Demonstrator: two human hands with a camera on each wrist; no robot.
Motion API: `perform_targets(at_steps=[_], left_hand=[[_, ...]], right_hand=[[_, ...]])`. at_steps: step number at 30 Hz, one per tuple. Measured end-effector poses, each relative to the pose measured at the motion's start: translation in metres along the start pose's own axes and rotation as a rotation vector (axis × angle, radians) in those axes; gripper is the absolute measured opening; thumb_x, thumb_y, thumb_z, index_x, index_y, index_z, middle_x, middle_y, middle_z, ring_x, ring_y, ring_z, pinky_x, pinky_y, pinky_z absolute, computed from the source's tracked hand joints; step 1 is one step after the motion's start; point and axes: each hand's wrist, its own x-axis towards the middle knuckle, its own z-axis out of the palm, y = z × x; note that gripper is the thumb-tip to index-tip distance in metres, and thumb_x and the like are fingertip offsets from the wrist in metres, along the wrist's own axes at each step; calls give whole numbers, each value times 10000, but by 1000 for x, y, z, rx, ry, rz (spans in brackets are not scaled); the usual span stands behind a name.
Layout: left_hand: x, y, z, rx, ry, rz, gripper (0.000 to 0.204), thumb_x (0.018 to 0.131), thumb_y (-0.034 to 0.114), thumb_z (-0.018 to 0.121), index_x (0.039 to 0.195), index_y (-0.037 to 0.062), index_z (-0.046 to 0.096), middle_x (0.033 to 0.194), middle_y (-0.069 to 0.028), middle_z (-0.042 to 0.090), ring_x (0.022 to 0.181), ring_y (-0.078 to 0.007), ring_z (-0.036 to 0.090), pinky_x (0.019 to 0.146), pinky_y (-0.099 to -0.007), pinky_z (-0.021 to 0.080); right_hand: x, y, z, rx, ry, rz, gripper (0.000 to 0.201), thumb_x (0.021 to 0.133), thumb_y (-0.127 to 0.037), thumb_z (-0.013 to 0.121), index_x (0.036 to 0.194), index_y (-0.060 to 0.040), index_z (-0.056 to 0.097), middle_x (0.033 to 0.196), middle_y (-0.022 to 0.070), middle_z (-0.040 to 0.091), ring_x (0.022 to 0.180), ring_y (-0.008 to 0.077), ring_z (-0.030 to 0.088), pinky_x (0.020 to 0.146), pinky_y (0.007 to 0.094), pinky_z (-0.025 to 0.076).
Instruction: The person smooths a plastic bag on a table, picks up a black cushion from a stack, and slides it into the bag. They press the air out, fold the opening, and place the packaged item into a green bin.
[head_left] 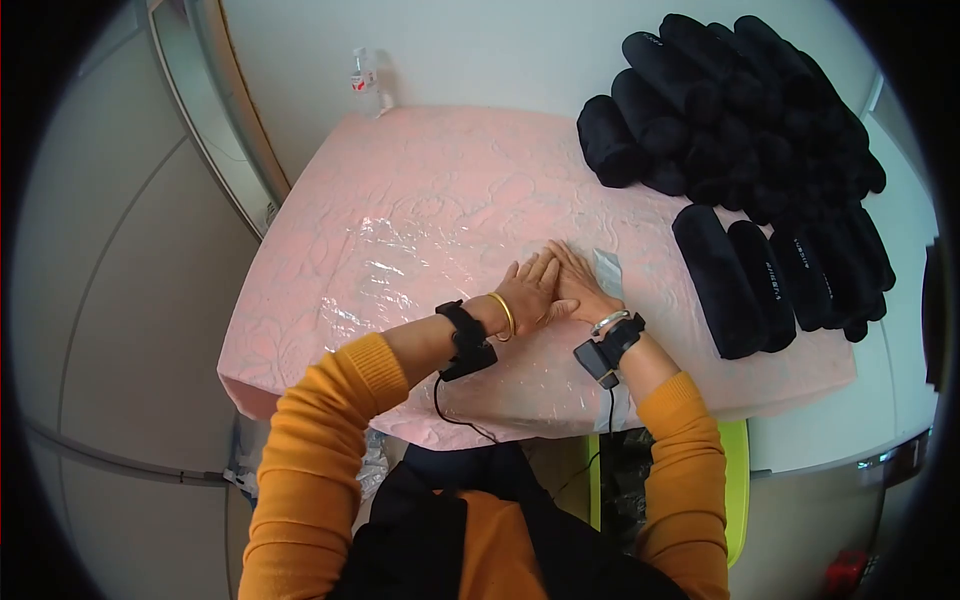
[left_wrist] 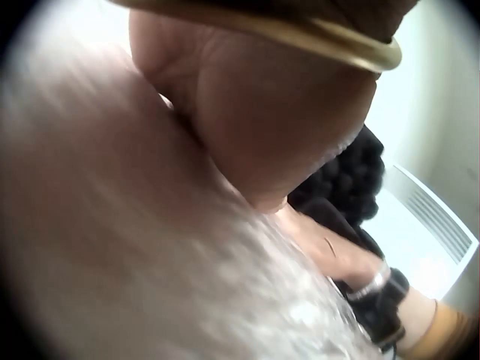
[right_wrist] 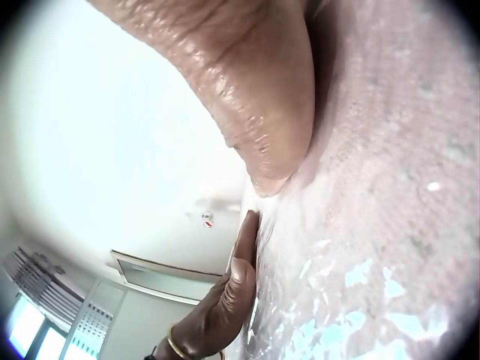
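Okay, we're resting left grip and right grip flat, fingers straight; film is lying mostly leftward, left grip nearer.

Lettering on blk rolls too sm. to read; plastic sheet blurred in L wrist view.

Cloth beneath left hand and right hand is pink; raised pattern appears floral, though glare obscures part. Sleeves nearer the body than both hands are mustard-orange. Rolls right of the hands are black, some white-lettered.
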Motion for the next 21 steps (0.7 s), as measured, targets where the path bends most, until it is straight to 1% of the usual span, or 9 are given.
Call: perform_targets(at_steps=[2, 4, 6, 12, 13, 16, 17, 20, 21], left_hand=[[12, -13, 17, -28, -43, -7, 862, 918, 607, 379, 1460, -42, 209, 1537, -242, 171, 1428, -373, 178, 1144, -509, 168], [10, -42, 16, 245, -14, 31, 863, 917, 620, 372, 1471, -20, 200, 1555, -210, 143, 1442, -351, 145, 1134, -566, 138], [1, -74, -1, 275, -28, -70, 860, 915, 631, 357, 1479, 1, 198, 1559, -192, 149, 1450, -326, 133, 1128, -585, 126], [-37, -165, -61, 425, -70, -664, 862, 899, 623, 400, 1478, 11, 219, 1559, -172, 174, 1453, -313, 127, 1140, -568, 82], [-46, -166, -64, 424, -65, -659, 862, 899, 623, 400, 1478, 11, 219, 1559, -172, 174, 1453, -313, 127, 1140, -568, 82], [-66, -146, -76, 541, 73, -603, 804, 903, 580, 451, 1458, 24, 283, 1544, -179, 216, 1445, -320, 153, 1136, -574, 92], [-71, -134, -76, 541, 95, -521, 787, 905, 563, 466, 1451, 23, 295, 1541, -180, 220, 1443, -324, 156, 1134, -578, 97], [-82, -91, -74, 529, 140, -350, 755, 908, 528, 496, 1439, 22, 317, 1535, -181, 230, 1439, -333, 162, 1129, -588, 107], [-84, -75, -71, 515, 123, -233, 733, 916, 527, 474, 1433, 27, 335, 1526, -185, 250, 1437, -331, 171, 1128, -590, 111]], right_hand=[[-6, 10, 4, -22, 28, 55, 708, 948, -413, 436, 1448, 42, 226, 1534, 210, 193, 1430, 368, 151, 1146, 509, 125], [-14, 19, 8, -66, 77, 162, 732, 951, -464, 406, 1461, 24, 214, 1550, 188, 166, 1439, 356, 125, 1151, 509, 94], [-17, 16, 5, -69, 53, 189, 746, 952, -474, 400, 1470, 20, 190, 1552, 188, 161, 1442, 348, 122, 1153, 499, 87], [-13, 16, 3, -129, 32, 250, 791, 943, -499, 406, 1486, 12, 143, 1559, 192, 134, 1452, 333, 96, 1156, 486, 86], [-14, 17, -1, -134, 36, 253, 791, 943, -499, 406, 1486, 12, 143, 1559, 192, 134, 1452, 333, 96, 1156, 486, 86], [-20, 19, -18, -227, 91, 625, 751, 931, -501, 431, 1435, 36, 280, 1507, 211, 270, 1399, 348, 251, 1124, 485, 216], [-23, 19, -24, -228, 89, 630, 751, 931, -501, 431, 1435, 36, 280, 1507, 211, 270, 1399, 348, 251, 1124, 485, 216], [-30, 15, -43, -255, -141, 720, 648, 923, -450, 475, 1330, 52, 429, 1393, 223, 428, 1272, 360, 427, 1047, 474, 351], [-37, 2, -52, -257, -147, 727, 648, 923, -450, 475, 1330, 52, 429, 1393, 223, 428, 1272, 360, 427, 1047, 474, 351]])
